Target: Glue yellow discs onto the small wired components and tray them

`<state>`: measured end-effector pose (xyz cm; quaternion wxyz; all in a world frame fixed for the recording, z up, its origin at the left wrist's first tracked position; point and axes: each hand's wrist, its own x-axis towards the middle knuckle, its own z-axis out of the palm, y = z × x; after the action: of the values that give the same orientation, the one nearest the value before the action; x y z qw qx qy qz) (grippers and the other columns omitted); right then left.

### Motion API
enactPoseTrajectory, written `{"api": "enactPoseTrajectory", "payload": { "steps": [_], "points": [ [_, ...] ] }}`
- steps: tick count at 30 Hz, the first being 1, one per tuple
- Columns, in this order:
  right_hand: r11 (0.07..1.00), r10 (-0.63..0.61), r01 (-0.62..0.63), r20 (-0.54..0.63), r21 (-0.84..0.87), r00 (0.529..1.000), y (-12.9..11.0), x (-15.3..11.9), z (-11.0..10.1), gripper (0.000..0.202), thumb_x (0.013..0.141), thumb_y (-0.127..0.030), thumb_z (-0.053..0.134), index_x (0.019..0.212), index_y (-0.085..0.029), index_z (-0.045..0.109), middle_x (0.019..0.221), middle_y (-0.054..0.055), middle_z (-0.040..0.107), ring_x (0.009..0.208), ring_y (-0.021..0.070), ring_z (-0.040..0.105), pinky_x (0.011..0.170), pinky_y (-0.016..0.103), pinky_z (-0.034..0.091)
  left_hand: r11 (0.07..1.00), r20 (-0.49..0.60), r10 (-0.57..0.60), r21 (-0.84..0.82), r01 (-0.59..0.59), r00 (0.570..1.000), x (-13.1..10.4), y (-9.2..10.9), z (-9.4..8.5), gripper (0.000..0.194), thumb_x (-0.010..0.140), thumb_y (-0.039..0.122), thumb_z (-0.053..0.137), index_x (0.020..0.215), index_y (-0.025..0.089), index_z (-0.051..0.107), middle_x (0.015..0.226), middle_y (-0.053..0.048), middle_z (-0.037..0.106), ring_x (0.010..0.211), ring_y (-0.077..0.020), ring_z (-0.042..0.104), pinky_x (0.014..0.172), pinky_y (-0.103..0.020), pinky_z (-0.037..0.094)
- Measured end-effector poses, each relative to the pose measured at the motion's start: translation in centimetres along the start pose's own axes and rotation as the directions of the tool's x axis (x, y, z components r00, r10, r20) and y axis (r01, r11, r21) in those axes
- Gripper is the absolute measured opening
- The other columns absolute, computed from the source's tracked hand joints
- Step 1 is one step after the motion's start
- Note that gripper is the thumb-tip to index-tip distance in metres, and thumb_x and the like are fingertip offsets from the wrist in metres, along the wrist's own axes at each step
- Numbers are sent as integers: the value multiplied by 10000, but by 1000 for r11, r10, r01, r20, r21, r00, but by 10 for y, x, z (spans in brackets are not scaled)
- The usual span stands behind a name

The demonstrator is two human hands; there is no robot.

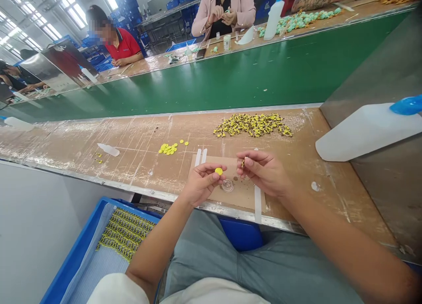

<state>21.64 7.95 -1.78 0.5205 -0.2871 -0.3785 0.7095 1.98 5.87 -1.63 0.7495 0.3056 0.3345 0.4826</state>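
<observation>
My left hand [205, 181] pinches a yellow disc [219, 171] between thumb and fingertips. Close by on the right, my right hand [262, 170] holds a small yellow and dark piece [243, 163] in its fingertips; the two pieces are apart. Below them a cardboard sheet [244, 200] is taped to the bench, with a small clear round dish [227, 185] on it. Loose yellow discs [169, 148] lie to the left. Behind my hands spreads a pile of small yellow and dark pieces [252, 124].
A large white bottle with a blue cap [365, 130] lies tilted at the right. A small bottle [108, 149] lies at the left. A blue tray [70, 255] with rows of yellow pieces stands below the bench edge. Several people work beyond the green belt [198, 84].
</observation>
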Motion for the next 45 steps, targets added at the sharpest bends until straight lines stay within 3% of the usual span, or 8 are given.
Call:
{"api": "enactPoseTrajectory", "payload": {
  "steps": [5, 10, 14, 18, 27, 31, 35, 45],
  "points": [
    [968, -20, 0, -78, -252, 997, -1, 3, -9, 273, 626, -339, 895, 840, -208, 788, 712, 38, 739, 624, 130, 699, 566, 200, 606, 990, -152, 53, -125, -72, 987, -14, -4, -21, 301, 584, 202, 915, 846, 212, 765, 894, -27, 768, 674, -62, 699, 626, -113, 554],
    [921, -4, -63, -169, -384, 986, 6, 0, -15, 388, 543, -343, 930, 854, -170, 776, 697, 55, 741, 639, 186, 724, 568, 253, 631, 979, -249, 59, -177, -106, 967, -18, -11, -35, 330, 570, 234, 923, 864, 221, 774, 893, -24, 773, 677, -51, 705, 650, -87, 561],
    [901, -68, -40, -232, -432, 970, 14, -7, -17, 380, 573, -345, 918, 879, -174, 771, 735, 57, 752, 644, 186, 728, 558, 248, 629, 987, -233, 58, -133, -90, 971, -16, -12, -39, 329, 603, 190, 904, 906, 191, 776, 960, -46, 775, 780, -78, 728, 752, -107, 571],
    [890, -134, 5, -250, -455, 959, 23, -14, -14, 319, 656, -335, 875, 930, -206, 777, 779, 43, 761, 672, 171, 729, 644, 274, 650, 993, -187, 91, -63, -105, 978, -13, -18, -41, 341, 656, 129, 863, 979, 181, 768, 1045, -59, 761, 876, -101, 726, 826, -139, 568],
    [846, -217, 90, -186, -526, 958, 40, -22, -11, 227, 734, -314, 819, 937, -221, 778, 842, 37, 767, 671, 157, 722, 668, 294, 647, 982, -183, 159, -69, -174, 970, -7, -36, -43, 248, 730, 198, 821, 972, 212, 771, 998, -43, 763, 799, -90, 722, 746, -148, 572],
    [732, -340, 133, -189, -668, 921, 44, -25, -8, 200, 768, -327, 789, 931, -211, 777, 884, 55, 759, 711, 168, 719, 666, 296, 628, 978, -158, 192, -51, -202, 969, -6, -39, -42, 251, 747, 213, 809, 995, 203, 767, 969, -56, 764, 779, -103, 719, 744, -183, 580],
    [574, -476, 240, -81, -783, 876, 47, -27, -9, 117, 806, -266, 750, 917, -235, 774, 896, 49, 752, 778, 173, 709, 707, 298, 603, 977, -177, 189, -63, -202, 966, -8, -39, -42, 257, 749, 229, 808, 1000, 194, 767, 966, -61, 764, 753, -97, 710, 725, -184, 573],
    [310, -515, 369, 171, -876, 840, 49, -27, -11, 129, 834, -233, 700, 948, -247, 758, 866, 63, 736, 764, 193, 693, 708, 331, 582, 981, -176, 163, -78, -179, 971, -10, -38, -42, 286, 731, 255, 824, 1003, 189, 767, 973, -76, 764, 746, -95, 701, 714, -186, 553]
  ]
}}
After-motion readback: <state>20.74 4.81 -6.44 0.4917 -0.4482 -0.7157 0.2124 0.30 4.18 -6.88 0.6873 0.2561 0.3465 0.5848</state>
